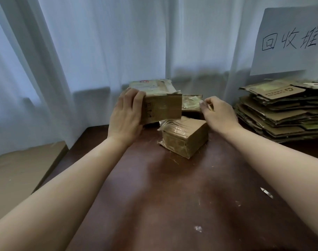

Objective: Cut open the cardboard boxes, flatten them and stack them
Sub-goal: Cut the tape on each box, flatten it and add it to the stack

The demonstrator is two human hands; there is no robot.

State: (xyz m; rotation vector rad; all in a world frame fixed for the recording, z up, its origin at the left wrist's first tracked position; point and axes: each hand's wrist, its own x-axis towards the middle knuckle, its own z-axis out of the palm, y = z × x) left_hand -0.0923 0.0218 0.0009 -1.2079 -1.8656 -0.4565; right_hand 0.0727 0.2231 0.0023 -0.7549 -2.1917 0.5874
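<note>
Two bare forearms of yours reach forward over the dark brown table (172,196), whose near surface carries a few pale scraps of tape and a small sliver at the right (267,192). Past those, between your wrists and a little nearer your right one, a small taped box (186,137) sits closed on the wood, touched by neither hand, with loose clear tape curling off its left edge. Your left hand (126,115) is wrapped around the left end of a second cardboard box (161,109), fingers over its top edge and thumb below, holding it raised and tilted above the table just behind the small one. Your right hand (218,115) is curled nearly closed to the right of that held box, fingertips pinched together by a flap glossy with tape (191,103); you cannot tell whether they grip a tape strip or only touch it. Behind the held box lies a paler package with a printed label (151,86). Farther right, a tall stack of flattened cardboard (281,109) rests on the table's far corner, beneath a white paper sign (290,40) with handwritten characters hung on the pale curtain (100,42).
</note>
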